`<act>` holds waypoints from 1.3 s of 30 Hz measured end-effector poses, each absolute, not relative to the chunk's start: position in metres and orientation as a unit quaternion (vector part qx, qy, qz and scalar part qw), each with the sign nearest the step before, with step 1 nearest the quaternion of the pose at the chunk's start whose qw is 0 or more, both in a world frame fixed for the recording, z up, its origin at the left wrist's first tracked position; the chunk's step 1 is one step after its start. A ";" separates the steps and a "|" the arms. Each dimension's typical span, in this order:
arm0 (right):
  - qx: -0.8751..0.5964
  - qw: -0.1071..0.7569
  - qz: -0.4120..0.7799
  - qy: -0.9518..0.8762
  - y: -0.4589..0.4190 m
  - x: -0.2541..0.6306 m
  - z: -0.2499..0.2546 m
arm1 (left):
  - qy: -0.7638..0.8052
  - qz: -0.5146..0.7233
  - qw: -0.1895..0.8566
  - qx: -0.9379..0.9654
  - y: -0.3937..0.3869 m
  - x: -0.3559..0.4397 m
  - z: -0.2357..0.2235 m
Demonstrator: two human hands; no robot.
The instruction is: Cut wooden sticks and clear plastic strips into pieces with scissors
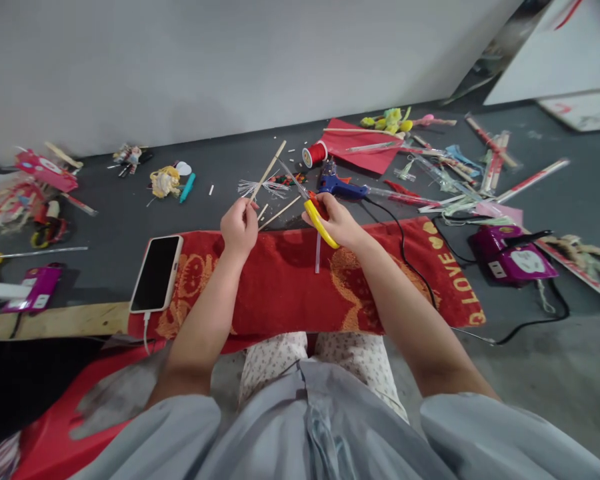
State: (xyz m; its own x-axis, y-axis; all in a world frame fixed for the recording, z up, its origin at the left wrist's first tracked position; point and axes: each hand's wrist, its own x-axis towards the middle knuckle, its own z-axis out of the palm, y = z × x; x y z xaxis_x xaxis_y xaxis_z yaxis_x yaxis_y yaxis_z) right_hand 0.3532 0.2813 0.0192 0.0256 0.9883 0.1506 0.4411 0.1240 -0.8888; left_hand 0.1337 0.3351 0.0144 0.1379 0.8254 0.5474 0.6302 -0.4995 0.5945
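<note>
My left hand [240, 227] is closed around the lower end of a thin wooden stick [269, 169], which slants up and away to the right. My right hand [341, 223] grips a pair of scissors [322, 225] with yellow handles. Their blades point up-left, and the tip is close to the stick; whether it touches, I cannot tell. Between my hands, another thin stick [281, 213] lies on the table. Below the scissors, a clear glue stick [317, 257] rests on the red towel [280, 287].
Beyond my right hand lie a blue glue gun [344, 187], a red thread spool [315, 155] and red paper [365, 147]. A charging phone [156, 273] is at left. Wrapped sticks [495, 163] and a purple power socket [513, 255] occupy the right; a cable crosses the towel.
</note>
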 end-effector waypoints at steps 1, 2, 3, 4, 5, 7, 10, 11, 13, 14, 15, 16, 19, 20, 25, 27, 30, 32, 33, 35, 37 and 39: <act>-0.576 0.425 0.322 -0.620 0.281 0.353 0.020 | 0.486 0.436 0.112 0.749 0.334 0.134 0.015; -0.575 0.425 0.320 -0.621 0.280 0.353 0.021 | 0.486 0.433 0.112 0.751 0.333 0.134 0.016; -0.575 0.426 0.317 -0.622 0.280 0.352 0.022 | 0.486 0.431 0.113 0.752 0.333 0.135 0.016; -0.575 0.427 0.315 -0.623 0.279 0.352 0.022 | 0.486 0.430 0.113 0.752 0.332 0.135 0.017; -0.573 0.430 0.312 -0.624 0.279 0.352 0.022 | 0.487 0.429 0.112 0.752 0.332 0.135 0.017; -0.570 0.438 0.307 -0.624 0.279 0.353 0.022 | 0.487 0.427 0.111 0.754 0.330 0.135 0.019; -0.567 0.452 0.291 -0.624 0.279 0.354 0.022 | 0.485 0.424 0.110 0.756 0.329 0.135 0.021; -0.566 0.455 0.289 -0.623 0.279 0.355 0.022 | 0.485 0.424 0.110 0.757 0.329 0.134 0.021; -0.564 0.458 0.296 -0.620 0.278 0.357 0.023 | 0.481 0.425 0.107 0.759 0.329 0.134 0.021; -0.564 0.458 0.301 -0.618 0.278 0.358 0.024 | 0.478 0.426 0.105 0.761 0.329 0.134 0.020; -0.565 0.457 0.305 -0.616 0.277 0.359 0.025 | 0.476 0.427 0.105 0.762 0.329 0.133 0.020; -0.566 0.456 0.307 -0.615 0.277 0.359 0.026 | 0.474 0.428 0.105 0.762 0.329 0.133 0.020; -0.569 0.456 0.303 -0.613 0.276 0.360 0.029 | 0.470 0.432 0.109 0.762 0.329 0.133 0.019; -0.571 0.456 0.302 -0.612 0.276 0.360 0.029 | 0.468 0.432 0.110 0.763 0.329 0.133 0.020; -0.573 0.456 0.300 -0.612 0.275 0.361 0.030 | 0.468 0.422 0.105 0.769 0.327 0.133 0.022; -0.572 0.456 0.302 -0.611 0.275 0.361 0.030 | 0.468 0.420 0.102 0.771 0.327 0.133 0.023; -0.570 0.456 0.301 -0.614 0.276 0.362 0.031 | 0.456 0.424 0.099 0.776 0.328 0.133 0.023; -0.567 0.458 0.298 -0.616 0.276 0.362 0.030 | 0.446 0.426 0.093 0.781 0.328 0.132 0.024; -0.566 0.459 0.298 -0.617 0.277 0.363 0.030 | 0.444 0.426 0.088 0.784 0.328 0.132 0.024; -0.566 0.460 0.295 -0.617 0.277 0.363 0.029 | 0.444 0.421 0.076 0.787 0.329 0.131 0.024; -0.575 0.454 0.283 -0.619 0.277 0.363 0.029 | 0.453 0.408 0.065 0.790 0.330 0.130 0.024; -0.594 0.437 0.260 -0.623 0.276 0.363 0.031 | 0.469 0.389 0.049 0.791 0.331 0.130 0.024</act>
State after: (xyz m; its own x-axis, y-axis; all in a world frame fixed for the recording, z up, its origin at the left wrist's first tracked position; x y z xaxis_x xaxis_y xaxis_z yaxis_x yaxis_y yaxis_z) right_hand 0.3633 0.2763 0.0306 0.0881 0.9675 0.2369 0.5134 0.1597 -0.8432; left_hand 0.1301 0.3310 0.0239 0.2565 0.7806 0.5700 0.7040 -0.5550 0.4432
